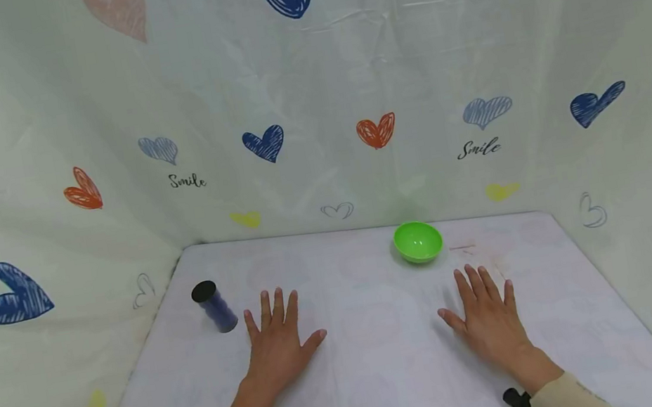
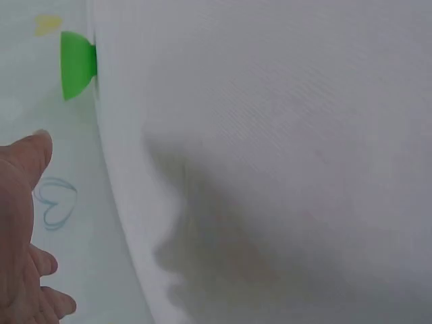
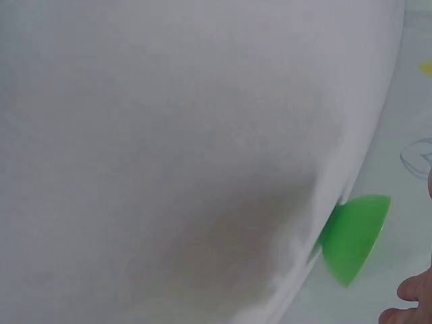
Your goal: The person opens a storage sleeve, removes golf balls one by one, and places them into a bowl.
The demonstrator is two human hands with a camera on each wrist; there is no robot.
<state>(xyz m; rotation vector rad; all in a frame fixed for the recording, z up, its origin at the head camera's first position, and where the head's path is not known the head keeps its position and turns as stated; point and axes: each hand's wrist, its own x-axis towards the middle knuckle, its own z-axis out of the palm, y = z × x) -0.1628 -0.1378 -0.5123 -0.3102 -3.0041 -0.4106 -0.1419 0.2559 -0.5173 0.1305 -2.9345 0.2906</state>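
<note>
Beige-sleeved, the left hand (image 1: pixel 278 353) and right hand (image 1: pixel 492 323) spread their fingers apart over the white table (image 1: pixel 382 358), broad surface between them; a blue container (image 1: pixel 219 313) stands near the left edge, a green bowl (image 1: pixel 418 243) near the far edge.

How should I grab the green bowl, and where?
I'd pinch the green bowl by its rim, on the side facing the right hand, one finger outside and the thumb inside. It sits upright, mouth up, with walls that flare outward, so the rim should be easiest to grip. That hand is also the closer one.
</note>
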